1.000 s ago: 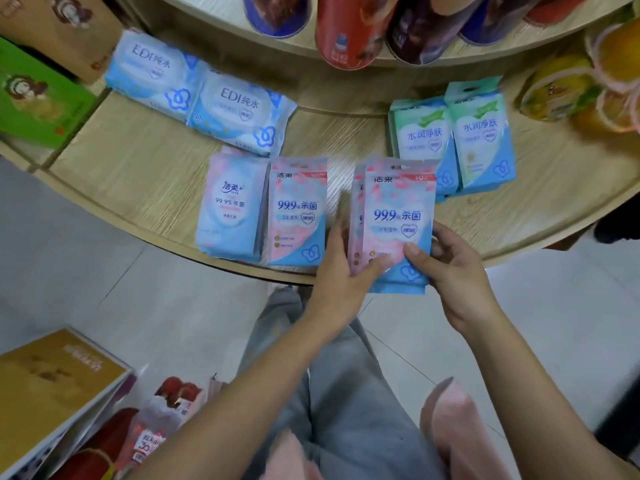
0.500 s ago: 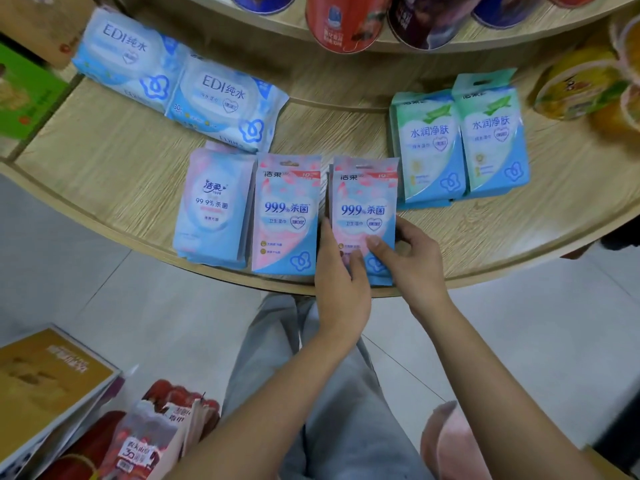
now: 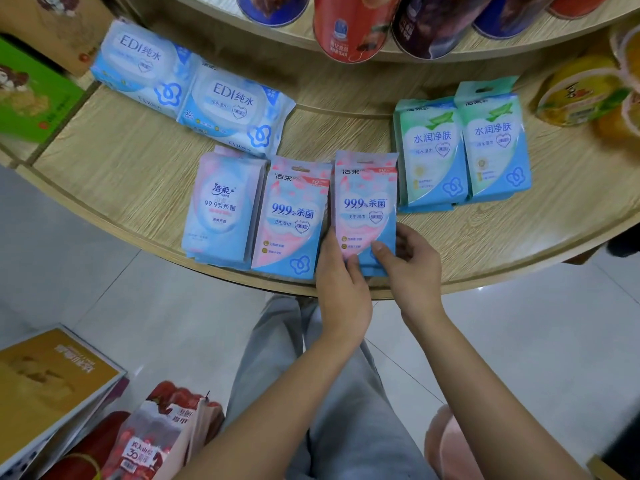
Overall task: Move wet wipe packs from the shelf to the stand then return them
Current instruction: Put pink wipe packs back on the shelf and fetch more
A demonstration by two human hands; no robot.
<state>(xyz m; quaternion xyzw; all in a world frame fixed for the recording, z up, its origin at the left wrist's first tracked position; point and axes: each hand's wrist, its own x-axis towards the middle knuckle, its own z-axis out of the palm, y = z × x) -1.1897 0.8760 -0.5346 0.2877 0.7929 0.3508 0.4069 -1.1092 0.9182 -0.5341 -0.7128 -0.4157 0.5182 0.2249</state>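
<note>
A pink-and-blue wet wipe pack (image 3: 365,202) lies flat on the curved wooden shelf (image 3: 114,168), near its front edge. My left hand (image 3: 341,282) grips its lower left corner and my right hand (image 3: 414,268) pinches its lower right corner. To its left lie a matching pink pack (image 3: 292,216) and a pale blue pack (image 3: 221,206). Two green-and-blue packs (image 3: 462,147) sit to the right, close beside the held pack. Two large blue EDI packs (image 3: 194,84) lie at the back left.
Round tins (image 3: 349,26) stand on the upper shelf above. Yellow fruit cups (image 3: 581,91) sit at the right end of the shelf. Green and brown boxes (image 3: 31,91) are at far left. Boxes and red snack bags (image 3: 152,434) stand below left on the tiled floor.
Both hands carried the pink pack forward and left and laid it down on the shelf beside the matching pack; it was lifted off the shelf edge a second ago.
</note>
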